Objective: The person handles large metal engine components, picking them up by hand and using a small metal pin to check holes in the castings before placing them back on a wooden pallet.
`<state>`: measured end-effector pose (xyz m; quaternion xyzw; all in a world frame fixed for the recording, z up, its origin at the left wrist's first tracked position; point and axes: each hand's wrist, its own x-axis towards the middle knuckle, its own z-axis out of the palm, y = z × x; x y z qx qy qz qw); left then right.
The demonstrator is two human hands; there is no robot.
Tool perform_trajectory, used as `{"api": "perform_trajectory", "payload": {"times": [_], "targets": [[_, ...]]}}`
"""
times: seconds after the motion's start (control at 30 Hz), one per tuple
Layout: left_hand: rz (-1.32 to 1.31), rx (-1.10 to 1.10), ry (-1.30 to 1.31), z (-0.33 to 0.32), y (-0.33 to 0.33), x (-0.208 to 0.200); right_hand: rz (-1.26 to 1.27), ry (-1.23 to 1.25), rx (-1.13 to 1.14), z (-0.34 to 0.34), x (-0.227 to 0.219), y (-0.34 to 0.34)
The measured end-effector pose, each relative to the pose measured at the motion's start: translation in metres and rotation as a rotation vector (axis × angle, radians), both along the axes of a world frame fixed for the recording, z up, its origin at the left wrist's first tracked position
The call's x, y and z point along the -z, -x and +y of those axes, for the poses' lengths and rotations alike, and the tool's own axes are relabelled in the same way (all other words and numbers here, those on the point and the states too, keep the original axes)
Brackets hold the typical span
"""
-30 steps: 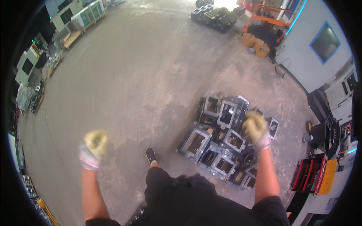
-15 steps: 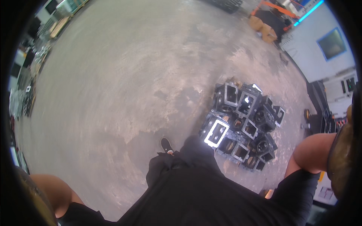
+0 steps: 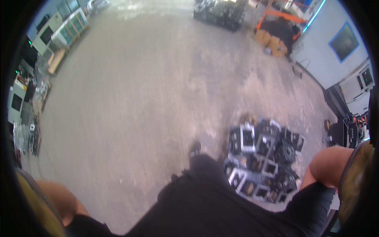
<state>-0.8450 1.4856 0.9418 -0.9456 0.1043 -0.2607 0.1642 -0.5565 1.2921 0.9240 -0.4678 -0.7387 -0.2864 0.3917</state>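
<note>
Both my arms are bent and raised at the sides of the head view. At the right rim, my bare right arm (image 3: 329, 168) runs from a black sleeve into a yellowish-brown covering (image 3: 357, 173). My left arm (image 3: 59, 197) shows at the lower left, with a similar yellowish-brown covering (image 3: 37, 201) beside it. Neither hand's fingers show, so anything they hold is hidden. Below and to the right lies a cluster of dark, boxy metal housings (image 3: 262, 164) with rectangular openings on the floor. My dark shoe (image 3: 195, 148) is left of them.
Concrete floor (image 3: 130, 98) stretches ahead. Dark stacked parts (image 3: 219, 15) stand at the far end. An orange frame (image 3: 282, 15) and cardboard boxes (image 3: 270, 41) are at the far right, near a white machine (image 3: 321, 55). Pallets and wrapped goods (image 3: 69, 33) line the left.
The view has tilted up and shifted, so the housings appear lower and more of the far floor shows. My visible shoe position has changed. Both arms stay raised at the rims.
</note>
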Motion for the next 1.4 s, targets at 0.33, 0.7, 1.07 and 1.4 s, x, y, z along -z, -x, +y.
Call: {"api": "perform_trajectory", "payload": {"times": [0.33, 0.7, 1.07, 1.4], "targets": [[-0.190, -0.070, 0.075, 0.245, -0.225, -0.041, 0.018, -0.069, 0.126, 0.254, -0.051, -0.192], [-0.154, 0.156, 0.051, 0.537, -0.489, 0.011, -0.056, -0.087, 0.375, 0.514, -0.006, -0.405], [-0.143, 0.301, 0.059, 0.694, -0.707, 0.042, -0.047, -0.041, 0.624, 0.634, 0.028, -0.603], [-0.246, -0.249, 0.543, 0.870, -0.874, 0.118, 0.268, 0.205, 0.803, 0.753, 0.134, -0.891]]}}
